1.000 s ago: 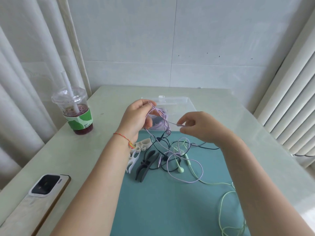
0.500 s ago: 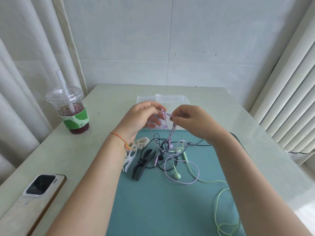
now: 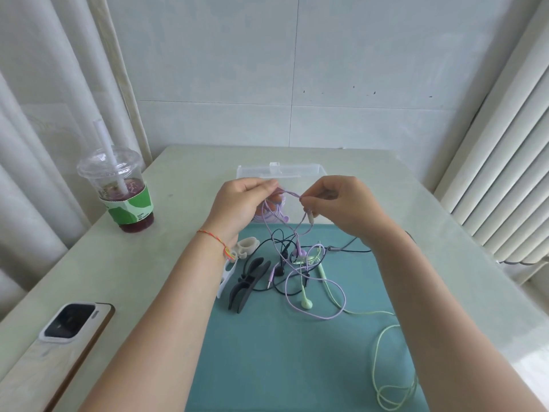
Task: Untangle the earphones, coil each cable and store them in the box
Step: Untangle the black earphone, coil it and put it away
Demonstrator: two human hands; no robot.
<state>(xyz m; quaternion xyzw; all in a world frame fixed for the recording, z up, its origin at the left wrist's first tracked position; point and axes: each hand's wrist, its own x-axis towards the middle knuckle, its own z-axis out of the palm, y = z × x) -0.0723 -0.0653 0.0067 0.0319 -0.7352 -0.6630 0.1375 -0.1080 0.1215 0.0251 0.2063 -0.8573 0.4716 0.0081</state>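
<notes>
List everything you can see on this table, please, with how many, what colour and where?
purple earphones: one, lilac, held up, trailing onto mat
green earphones: one, pale green, mat right
black earphones: one, black, mat centre, tangled
cable clips: one black, two whitish, mat's left edge
mat: one, teal, table centre
box: one, clear, behind hands
drink cup: one, clear, green sleeve, far left
phone: one, pale, near left
left hand: pinching purple cable
right hand: pinching purple cable

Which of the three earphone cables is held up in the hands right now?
The purple cable: left hand and right hand pinch it above the mat. The green cable and black cable lie on the mat.
</notes>
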